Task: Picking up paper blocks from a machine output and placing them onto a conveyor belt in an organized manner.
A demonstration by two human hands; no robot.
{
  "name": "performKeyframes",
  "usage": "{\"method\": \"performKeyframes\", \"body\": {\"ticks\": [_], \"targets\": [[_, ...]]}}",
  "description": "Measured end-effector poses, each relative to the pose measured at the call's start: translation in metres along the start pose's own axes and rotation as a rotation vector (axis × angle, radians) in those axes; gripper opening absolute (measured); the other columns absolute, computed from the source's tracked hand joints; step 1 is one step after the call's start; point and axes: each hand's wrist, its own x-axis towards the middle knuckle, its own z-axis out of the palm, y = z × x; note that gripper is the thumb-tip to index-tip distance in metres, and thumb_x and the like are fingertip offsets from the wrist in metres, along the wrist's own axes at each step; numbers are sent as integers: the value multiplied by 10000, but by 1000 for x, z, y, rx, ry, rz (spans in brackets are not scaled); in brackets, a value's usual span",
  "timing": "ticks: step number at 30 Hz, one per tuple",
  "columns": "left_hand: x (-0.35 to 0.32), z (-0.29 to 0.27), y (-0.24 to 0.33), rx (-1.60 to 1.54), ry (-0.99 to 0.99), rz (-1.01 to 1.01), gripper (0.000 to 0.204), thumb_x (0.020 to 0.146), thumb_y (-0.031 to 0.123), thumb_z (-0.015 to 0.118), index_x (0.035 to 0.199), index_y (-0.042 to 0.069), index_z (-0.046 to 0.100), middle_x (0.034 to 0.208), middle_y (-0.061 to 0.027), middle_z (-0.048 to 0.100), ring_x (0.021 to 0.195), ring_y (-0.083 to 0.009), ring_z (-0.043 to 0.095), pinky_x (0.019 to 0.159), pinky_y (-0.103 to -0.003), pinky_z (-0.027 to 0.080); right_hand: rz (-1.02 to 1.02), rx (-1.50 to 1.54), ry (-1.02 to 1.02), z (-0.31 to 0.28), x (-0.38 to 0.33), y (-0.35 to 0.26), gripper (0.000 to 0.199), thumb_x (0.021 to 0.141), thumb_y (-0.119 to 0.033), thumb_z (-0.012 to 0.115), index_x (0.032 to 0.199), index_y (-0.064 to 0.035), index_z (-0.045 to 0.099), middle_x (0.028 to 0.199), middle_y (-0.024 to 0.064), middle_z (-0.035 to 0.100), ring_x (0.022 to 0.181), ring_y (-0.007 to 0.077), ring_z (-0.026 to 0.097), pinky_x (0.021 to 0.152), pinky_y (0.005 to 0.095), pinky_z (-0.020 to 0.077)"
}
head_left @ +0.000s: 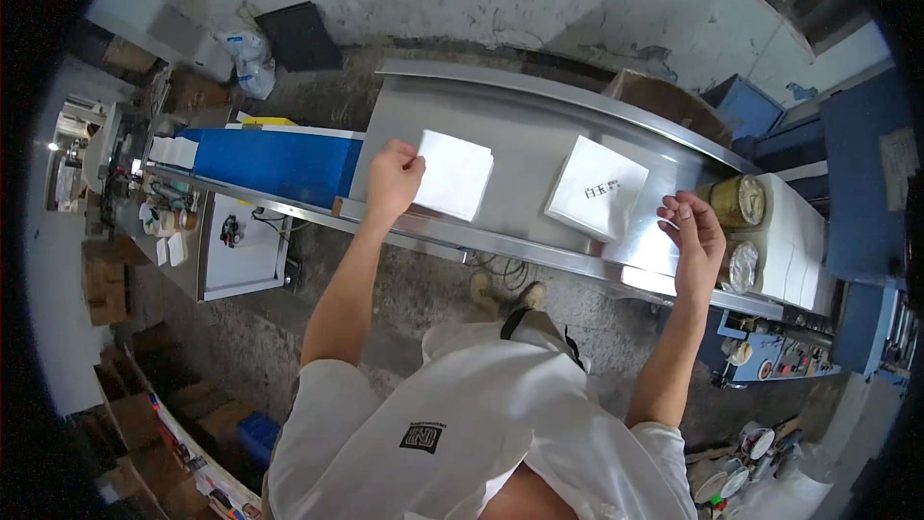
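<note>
Two small stacks of flat white paper pieces lie on a long stainless steel table (525, 122). The left stack (454, 176) is plain on top, with its layers slightly offset at one corner. My left hand (396, 181) is closed at its left edge, thumb and fingertips pinching there. Dark printing marks the top of the right stack (599, 191), which sits slightly turned. To the right of it, my right hand (695, 236) hovers over the table's near side, fingers apart and loosely bent, with nothing in it.
Beyond my right hand stand two yellowish, film-wrapped cylinders (738, 200) and a long white stack (795, 243). A blue belt-like surface (274, 164) joins the table's left end. Blue machinery (866, 193) stands at far right, a cardboard box (669, 108) behind the table.
</note>
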Motion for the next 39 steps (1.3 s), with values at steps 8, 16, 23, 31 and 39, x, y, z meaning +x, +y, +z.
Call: {"method": "performKeyframes", "body": {"ticks": [8,16,23,31,39], "targets": [[-6,-38,130,-282,74,211,261,816,60,678,1076,52,696,945,-110,714,861,-267,678,748,-352,522,309,190,-452,76,-28,11,516,976,-462,523,1204,-4,585,1087,168,672,926,251,683,819,395,575],[-56,-47,187,-189,-317,954,222,682,-2,719,887,83,719,932,-19,714,1022,-227,633,970,-450,455,744,889,-444,85,-1,1,670,913,-505,603,1288,44,520,1238,225,601,1079,320,640,925,406,535],[-71,-42,182,-183,-311,922,217,712,-41,670,903,59,694,1013,-44,685,1031,-250,615,977,-463,449,463,522,-616,70,-4,14,372,875,-98,680,1217,25,601,1051,114,703,866,170,695,779,295,568],[-80,-13,155,-1084,-452,-28,504,995,368,520,1261,-60,518,1138,-114,634,1015,-179,605,896,-310,467,149,406,-376,72,-25,-54,419,900,-80,666,1292,25,562,1078,81,693,917,117,655,795,265,529],[-64,-38,191,-513,-338,294,289,802,-52,653,1081,8,699,1067,-130,689,952,-256,678,825,-313,526,-58,107,-396,42,-44,-57,521,853,3,683,1348,8,522,1025,106,701,908,118,644,789,262,509]]}}
